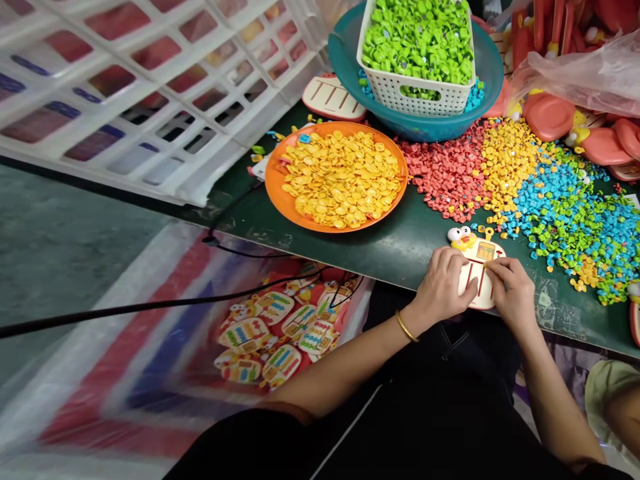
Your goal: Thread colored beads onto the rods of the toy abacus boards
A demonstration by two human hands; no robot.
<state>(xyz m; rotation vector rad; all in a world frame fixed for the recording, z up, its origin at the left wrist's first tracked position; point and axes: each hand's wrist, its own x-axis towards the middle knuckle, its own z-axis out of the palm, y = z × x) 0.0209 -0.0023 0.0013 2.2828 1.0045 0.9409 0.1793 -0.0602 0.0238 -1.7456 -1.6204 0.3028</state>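
Observation:
A cream, slotted plastic toy board (477, 293) with a yellow duck-like head and bulging white eyes lies at the table's near edge. My left hand (443, 283) is closed on its left side, with the thumb across the lower face. Over the upper right of the slots, the fingertips of my right hand (515, 290) are pinched together. Whatever they hold is too small or hidden to name. Just beyond the board sit loose yellow pieces (500, 217), red pieces (450, 177) and mixed blue and green pieces (565, 213).
An orange plate (280, 200) of yellow discs stands to the left. Behind it, a white basket (380, 87) of green pieces rests in a teal basin (345, 40). Red toy boards (550, 117) pile up at back right. Finished-looking boards (280, 327) fill a striped bag below.

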